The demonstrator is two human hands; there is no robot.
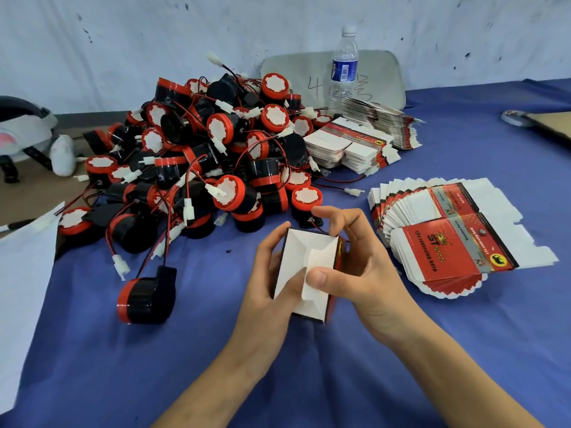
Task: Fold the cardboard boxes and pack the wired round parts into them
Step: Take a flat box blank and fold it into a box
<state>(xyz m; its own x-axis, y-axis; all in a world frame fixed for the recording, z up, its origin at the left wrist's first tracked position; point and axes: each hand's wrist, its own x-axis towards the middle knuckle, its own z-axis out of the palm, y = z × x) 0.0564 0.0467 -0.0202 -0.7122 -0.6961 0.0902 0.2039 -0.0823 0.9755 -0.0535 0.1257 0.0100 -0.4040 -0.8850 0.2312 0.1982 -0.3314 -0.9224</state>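
A small red, black and white cardboard box (304, 251) is held over the blue cloth, its white end flaps facing me. My left hand (272, 273) grips the box from the left side. My right hand (355, 257) holds it from the right, thumb pressing a white flap down. A big pile of black and red round parts (200, 156) with red-black wires and white plugs lies behind. One round part (145, 296) lies alone at the front left. A fanned stack of flat boxes (448, 242) sits to the right.
More flat box stacks (352, 143) lie behind the pile, beside a water bottle (344, 69) and a grey board (380, 75). White paper (21, 267) covers the left edge. A white and black device (24, 131) sits far left. Blue cloth (463, 350) covers the table.
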